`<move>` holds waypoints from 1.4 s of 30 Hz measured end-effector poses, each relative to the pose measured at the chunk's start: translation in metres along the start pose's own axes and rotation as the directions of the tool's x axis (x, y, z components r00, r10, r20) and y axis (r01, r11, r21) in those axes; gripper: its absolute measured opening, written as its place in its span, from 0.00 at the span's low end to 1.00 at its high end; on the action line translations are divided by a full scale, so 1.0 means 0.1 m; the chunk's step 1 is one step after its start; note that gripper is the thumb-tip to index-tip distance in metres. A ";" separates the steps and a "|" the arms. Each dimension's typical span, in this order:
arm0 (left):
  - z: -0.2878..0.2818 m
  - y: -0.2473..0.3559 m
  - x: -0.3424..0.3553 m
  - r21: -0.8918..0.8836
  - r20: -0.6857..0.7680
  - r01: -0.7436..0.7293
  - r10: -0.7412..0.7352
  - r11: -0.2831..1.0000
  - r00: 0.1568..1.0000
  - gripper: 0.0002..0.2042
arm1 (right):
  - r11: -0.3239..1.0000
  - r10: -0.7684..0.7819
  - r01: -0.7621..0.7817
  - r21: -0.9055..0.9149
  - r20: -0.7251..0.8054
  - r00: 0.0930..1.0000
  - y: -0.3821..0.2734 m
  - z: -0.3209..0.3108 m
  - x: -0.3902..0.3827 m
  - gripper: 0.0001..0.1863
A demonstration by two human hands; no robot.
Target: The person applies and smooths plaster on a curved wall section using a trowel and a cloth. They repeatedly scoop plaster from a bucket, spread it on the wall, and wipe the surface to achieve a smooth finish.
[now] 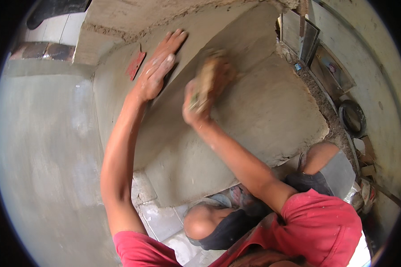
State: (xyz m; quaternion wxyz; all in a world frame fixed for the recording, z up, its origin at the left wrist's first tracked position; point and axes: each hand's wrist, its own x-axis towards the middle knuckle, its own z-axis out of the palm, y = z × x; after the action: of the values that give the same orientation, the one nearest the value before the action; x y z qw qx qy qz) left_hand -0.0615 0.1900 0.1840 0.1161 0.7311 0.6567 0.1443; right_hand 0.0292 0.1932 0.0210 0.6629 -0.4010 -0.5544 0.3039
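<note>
My left hand (158, 66) lies flat, fingers stretched out, on smooth grey-brown cement plaster (116, 104). Just left of it a small red flat piece (135, 66) rests against the plaster. With my right hand (194, 104) I grip a tan-brown, sponge-like block (209, 82). The block is smeared by motion, so its exact kind is hard to make out. It is over the damp cement surface (254, 107) to the right of my left hand. Part of my right hand's fingers is hidden behind the block.
A rough, broken edge (318, 93) bounds the cement at the right. Beyond it are leaning framed panels (329, 71) and a black tyre-like ring (352, 118). A grey wall (44, 160) stands at the left. White floor tiles (162, 218) show below, by my bent knees.
</note>
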 end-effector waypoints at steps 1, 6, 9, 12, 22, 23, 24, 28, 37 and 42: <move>0.00 0.02 -0.01 0.048 0.008 0.010 -0.011 0.999 1.000 0.36 | 0.987 -0.064 0.046 0.152 0.117 0.991 -0.02 -0.03 0.07 0.43; 0.00 0.08 -0.04 0.085 0.000 0.064 -0.065 0.994 0.998 0.39 | 0.985 0.041 -0.055 0.163 0.087 0.995 0.42 0.06 0.38 0.41; 0.02 0.08 0.07 0.028 0.000 0.024 -0.024 0.999 1.000 0.37 | 0.990 0.081 -0.081 0.116 0.004 0.997 0.39 0.04 0.26 0.39; 0.04 0.10 0.26 -0.023 0.013 -0.026 0.026 0.999 1.000 0.37 | 0.999 0.011 -0.012 0.050 0.027 1.000 0.25 -0.02 0.37 0.37; 0.13 0.20 0.41 0.056 -0.008 -0.099 0.100 0.994 0.995 0.33 | 1.000 0.026 -0.027 -0.014 -0.088 0.996 0.28 -0.10 0.63 0.35; 0.12 0.20 0.39 0.056 -0.007 -0.101 0.101 0.993 0.995 0.33 | 1.000 0.012 -0.013 -0.010 -0.062 0.998 0.28 -0.11 0.71 0.35; 0.12 0.20 0.39 0.052 0.002 -0.095 0.095 0.994 0.995 0.33 | 0.999 0.017 -0.016 -0.046 0.019 1.000 0.28 -0.12 0.73 0.35; 0.11 0.23 0.44 0.085 0.005 -0.091 0.091 0.992 0.996 0.33 | 0.896 0.363 -0.295 0.332 -0.164 0.917 0.33 -0.10 0.84 0.34; 0.15 0.38 0.71 0.071 0.053 -0.220 0.216 0.973 0.975 0.34 | 0.990 0.110 -0.104 0.096 -0.066 0.992 0.40 -0.21 0.85 0.36; 0.14 0.38 0.70 -0.028 0.046 -0.178 0.179 0.984 0.983 0.35 | 0.990 -0.135 0.134 0.034 0.031 0.990 0.50 -0.18 0.93 0.35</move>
State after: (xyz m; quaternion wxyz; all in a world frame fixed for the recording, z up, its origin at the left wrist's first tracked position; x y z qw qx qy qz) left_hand -0.0149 0.2561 0.1890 0.1274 0.7889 0.5837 0.1441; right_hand 0.0673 0.2930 0.0218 0.6790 -0.3469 -0.5861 0.2740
